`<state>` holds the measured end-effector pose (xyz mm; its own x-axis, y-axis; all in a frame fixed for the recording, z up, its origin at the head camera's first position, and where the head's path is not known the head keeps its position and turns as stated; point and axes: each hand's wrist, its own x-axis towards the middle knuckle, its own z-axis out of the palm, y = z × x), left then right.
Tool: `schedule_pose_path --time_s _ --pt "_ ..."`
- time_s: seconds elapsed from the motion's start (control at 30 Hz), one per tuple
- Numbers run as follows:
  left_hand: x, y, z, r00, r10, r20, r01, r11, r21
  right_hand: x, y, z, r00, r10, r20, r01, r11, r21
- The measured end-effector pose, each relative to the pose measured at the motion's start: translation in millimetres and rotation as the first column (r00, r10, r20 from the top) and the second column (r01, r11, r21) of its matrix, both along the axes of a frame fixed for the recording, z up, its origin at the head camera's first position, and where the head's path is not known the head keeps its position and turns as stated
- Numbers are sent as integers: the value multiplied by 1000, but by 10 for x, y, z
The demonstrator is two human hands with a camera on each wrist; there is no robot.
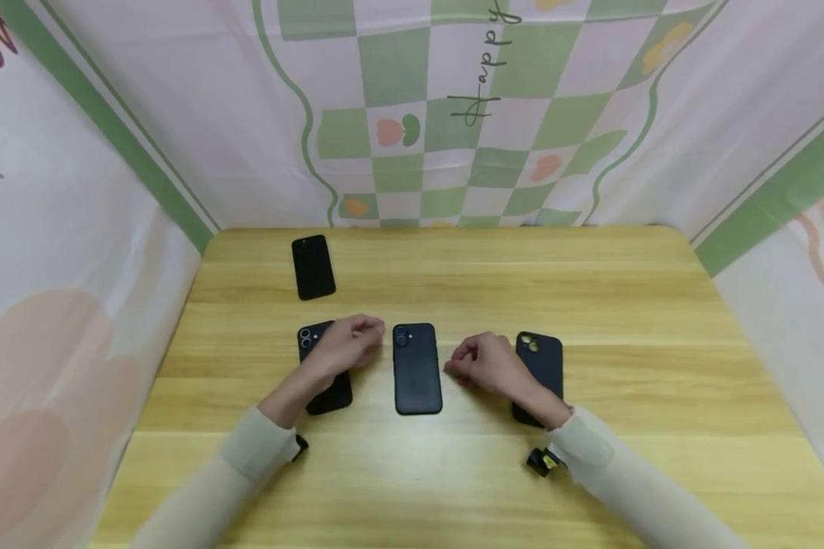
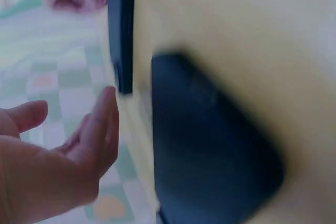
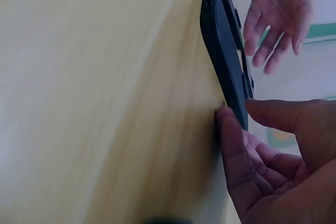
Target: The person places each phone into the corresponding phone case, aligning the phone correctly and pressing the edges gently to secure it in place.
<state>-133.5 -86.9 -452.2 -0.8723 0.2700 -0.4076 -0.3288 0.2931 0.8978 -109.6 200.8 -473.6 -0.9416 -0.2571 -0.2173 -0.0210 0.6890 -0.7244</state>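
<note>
A dark phone (image 1: 417,377) lies flat with its back up between my two hands. My left hand (image 1: 352,341) hovers just left of its top end, fingers loosely bent and thumb apart in the left wrist view, holding nothing. Below that hand and wrist lies another black phone (image 1: 336,394), partly covered by them. My right hand (image 1: 489,364) is at the middle phone's right side, with thumb and fingertips close to its edge and slightly apart. Under the right wrist lies a dark phone case (image 1: 545,366), wood colour showing through its camera cutout; the wrist hides part of it.
A further black phone (image 1: 313,267) lies at the back left of the wooden table (image 1: 494,282). Patterned cloth (image 1: 446,152) hangs behind the table and along both sides. A small black wrist device (image 1: 541,460) sits by the right sleeve.
</note>
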Motion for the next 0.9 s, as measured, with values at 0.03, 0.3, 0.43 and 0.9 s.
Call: schedule_pose_path --time_s 0.03,0.3,0.43,0.9 --pt "-54 -58 29 1000 21 -21 -21 1000 2 1 43 14 1000 -3 -18 3 1000 15" --pt "-534 -617 127 958 173 -230 -210 967 -147 21 470 158 989 -29 -145 44 994 101" --pt "-742 -852 104 947 174 -269 -261 908 -329 42 671 210 973 -31 -227 81 974 211" --pt "-1270 -898 237 998 -50 39 63 764 -642 304 1087 305 995 -79 -64 101 828 551"
